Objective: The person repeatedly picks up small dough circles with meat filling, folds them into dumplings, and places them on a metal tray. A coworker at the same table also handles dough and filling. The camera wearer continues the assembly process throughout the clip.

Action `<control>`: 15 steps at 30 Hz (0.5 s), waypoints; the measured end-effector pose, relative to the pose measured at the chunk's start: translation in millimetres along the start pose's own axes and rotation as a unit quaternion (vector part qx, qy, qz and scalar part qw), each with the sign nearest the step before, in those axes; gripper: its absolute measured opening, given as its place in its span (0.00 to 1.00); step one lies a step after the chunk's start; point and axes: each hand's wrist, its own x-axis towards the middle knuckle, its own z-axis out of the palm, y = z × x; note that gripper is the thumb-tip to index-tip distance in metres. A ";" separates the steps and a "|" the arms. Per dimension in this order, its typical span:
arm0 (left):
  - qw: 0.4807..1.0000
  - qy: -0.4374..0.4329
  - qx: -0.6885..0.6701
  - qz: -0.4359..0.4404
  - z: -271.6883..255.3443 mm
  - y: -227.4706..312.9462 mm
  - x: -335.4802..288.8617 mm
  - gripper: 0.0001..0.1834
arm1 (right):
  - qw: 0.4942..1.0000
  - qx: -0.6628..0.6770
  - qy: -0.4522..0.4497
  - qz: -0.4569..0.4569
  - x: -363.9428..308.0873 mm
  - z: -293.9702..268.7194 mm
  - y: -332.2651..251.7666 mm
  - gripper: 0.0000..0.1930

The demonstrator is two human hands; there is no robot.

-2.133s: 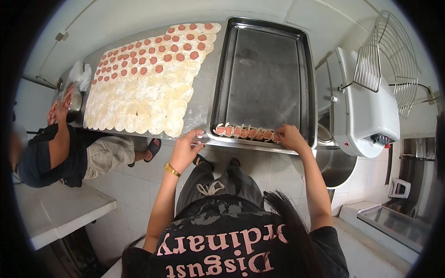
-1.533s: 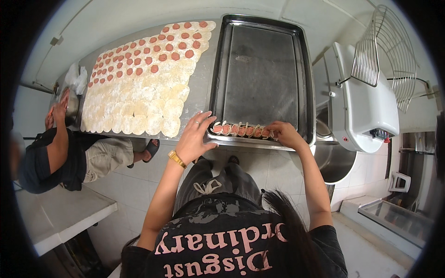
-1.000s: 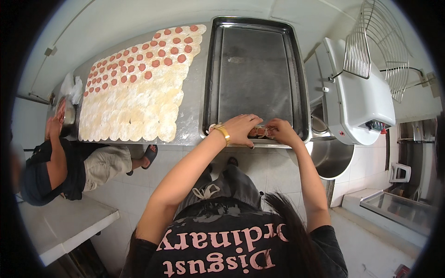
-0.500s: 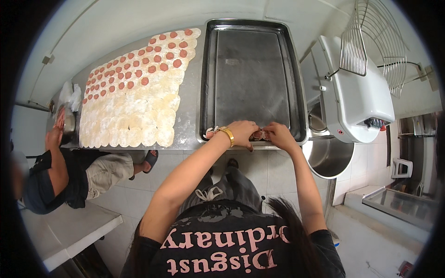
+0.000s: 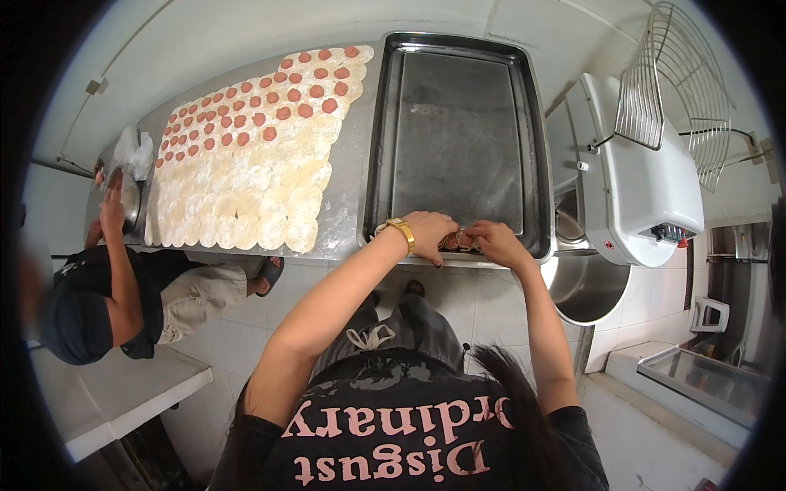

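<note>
Over the near edge of a large black baking tray, my two hands work close together. Between them show small dumplings with reddish filling in pale dough, lying along the tray's near side. My right hand pinches at the right end of these dumplings with its fingertips. A gold watch is on the wrist of my left hand, whose fingers are bent together at the dumplings' left end, thumb toward me. What lies under those fingers is hidden.
Left of the tray, floured dough rounds cover the metal table, the far rows topped with reddish filling. A co-worker stands at the left beside a metal bowl. A white mixer and its steel bowl stand right.
The view has shifted slightly, so the table and tray sit farther right. My hands stay at the same spot on the tray. The co-worker's hand has risen beside the bowl.
</note>
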 end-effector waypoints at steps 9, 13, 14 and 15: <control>0.975 0.222 0.019 0.020 0.0 -9.2 -49.3 0.45 | 0.996 0.044 0.075 0.017 6.5 -23.4 -6.3 0.18; 0.960 0.268 -0.022 -0.072 -18.5 -31.2 -90.7 0.39 | 0.992 -0.023 0.116 -0.048 24.8 -31.0 -27.2 0.18; 0.951 0.298 -0.034 -0.075 -24.6 -39.6 -101.4 0.33 | 0.991 -0.015 0.113 -0.063 30.2 -28.7 -35.3 0.18; 0.937 0.332 -0.047 -0.097 -29.6 -46.9 -110.0 0.31 | 0.990 0.000 0.113 -0.090 35.3 -24.7 -44.1 0.17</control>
